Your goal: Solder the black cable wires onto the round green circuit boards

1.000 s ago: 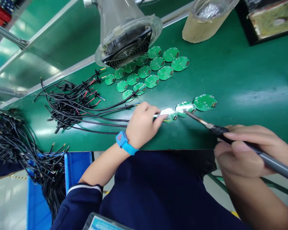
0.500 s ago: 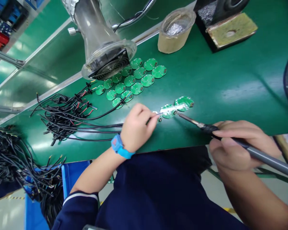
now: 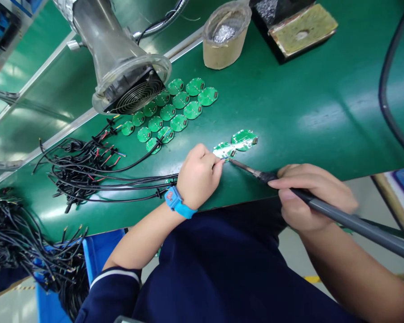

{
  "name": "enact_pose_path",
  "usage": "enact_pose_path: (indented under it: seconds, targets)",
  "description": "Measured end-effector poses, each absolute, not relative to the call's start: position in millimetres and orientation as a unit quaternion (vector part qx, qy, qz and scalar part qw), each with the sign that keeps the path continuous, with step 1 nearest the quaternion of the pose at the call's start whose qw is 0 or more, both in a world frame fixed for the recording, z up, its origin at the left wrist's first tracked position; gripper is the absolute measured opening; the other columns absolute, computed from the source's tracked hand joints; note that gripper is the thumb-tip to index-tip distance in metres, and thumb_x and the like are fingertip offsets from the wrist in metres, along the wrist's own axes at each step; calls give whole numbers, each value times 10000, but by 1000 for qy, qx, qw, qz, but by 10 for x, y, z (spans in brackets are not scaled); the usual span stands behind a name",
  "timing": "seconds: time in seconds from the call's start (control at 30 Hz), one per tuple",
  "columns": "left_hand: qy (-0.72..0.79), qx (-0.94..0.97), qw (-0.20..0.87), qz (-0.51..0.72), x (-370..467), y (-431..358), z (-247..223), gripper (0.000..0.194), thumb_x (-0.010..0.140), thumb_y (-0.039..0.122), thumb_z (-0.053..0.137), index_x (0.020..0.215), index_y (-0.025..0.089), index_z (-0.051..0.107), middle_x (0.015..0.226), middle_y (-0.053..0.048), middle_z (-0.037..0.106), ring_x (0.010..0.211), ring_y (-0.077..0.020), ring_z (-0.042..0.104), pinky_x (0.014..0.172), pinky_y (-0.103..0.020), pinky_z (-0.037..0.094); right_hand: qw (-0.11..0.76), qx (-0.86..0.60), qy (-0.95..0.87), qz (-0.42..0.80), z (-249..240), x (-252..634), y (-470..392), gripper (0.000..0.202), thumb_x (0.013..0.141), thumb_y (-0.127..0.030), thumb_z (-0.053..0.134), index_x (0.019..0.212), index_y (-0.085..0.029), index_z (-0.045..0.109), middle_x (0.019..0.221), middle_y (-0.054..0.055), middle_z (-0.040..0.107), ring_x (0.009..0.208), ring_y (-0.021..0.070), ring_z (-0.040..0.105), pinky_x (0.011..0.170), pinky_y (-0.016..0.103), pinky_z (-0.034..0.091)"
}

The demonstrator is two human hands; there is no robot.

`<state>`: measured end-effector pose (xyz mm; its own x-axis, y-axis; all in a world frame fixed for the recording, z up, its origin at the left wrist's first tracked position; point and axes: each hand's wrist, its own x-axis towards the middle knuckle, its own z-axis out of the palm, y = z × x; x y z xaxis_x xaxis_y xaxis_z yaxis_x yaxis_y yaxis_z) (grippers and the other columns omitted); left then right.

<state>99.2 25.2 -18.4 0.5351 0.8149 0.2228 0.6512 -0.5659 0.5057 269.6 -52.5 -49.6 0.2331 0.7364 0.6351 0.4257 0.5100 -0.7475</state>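
My left hand point(image 3: 198, 170), with a blue wrist strap point(image 3: 180, 202), pinches the thin coloured end of a black cable at the lower edge of a round green circuit board point(image 3: 223, 149). The cable's path under my palm is hidden. My right hand point(image 3: 314, 195) is closed round the grey handle of a soldering iron point(image 3: 346, 219). Its tip is beside my left fingertips, at the board's lower edge; whether it touches the wire is too small to tell. A second green board point(image 3: 244, 140) lies against the first, to the upper right.
Several green boards point(image 3: 192, 110) lie in rows beneath a fume extractor point(image 3: 131, 85). Black cables point(image 3: 77, 166) are heaped at left, with more over a blue bin point(image 3: 103, 249). A tub point(image 3: 224, 51) and a sponge stand point(image 3: 303, 33) stand at the back.
The whole view has shifted, moving the bench things left. Relative to the boards, my left hand has moved right with the wire end. The iron's tip is now close to my left fingertips.
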Motion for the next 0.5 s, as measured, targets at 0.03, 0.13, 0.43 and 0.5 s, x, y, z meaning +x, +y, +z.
enact_pose_path:
  seconds: [0.03,0.13,0.43,0.5]
  targets:
    - [430,856,181,222,997,250,-189,164,843,167,588,688,120,608,704,-34,484,704,-147,491,654,-267,435,620,-479,-608,124,-493,2693,-523,193,733,-105,534,836,-216,654,605,-15,528,515,141,494,464,314,427]
    - [436,855,172,223,1010,242,-204,180,848,169,576,681,113,610,701,-41,482,704,-153,492,654,-276,434,612,-481,-617,118,-490,2691,-517,192,730,-104,535,836,-217,648,602,-17,529,511,137,496,458,306,427]
    - [451,854,166,201,1023,244,-192,177,838,167,582,666,127,591,718,-40,477,699,-155,490,654,-282,436,601,-479,-635,80,-524,2686,-520,209,725,-107,530,855,-215,653,606,-12,533,515,144,510,454,309,436]
    - [452,853,171,197,1023,250,-184,175,838,165,582,667,130,589,722,-41,480,704,-156,493,661,-284,438,623,-482,-612,73,-547,2688,-524,209,727,-110,531,851,-213,664,603,-9,534,512,144,500,457,318,437]
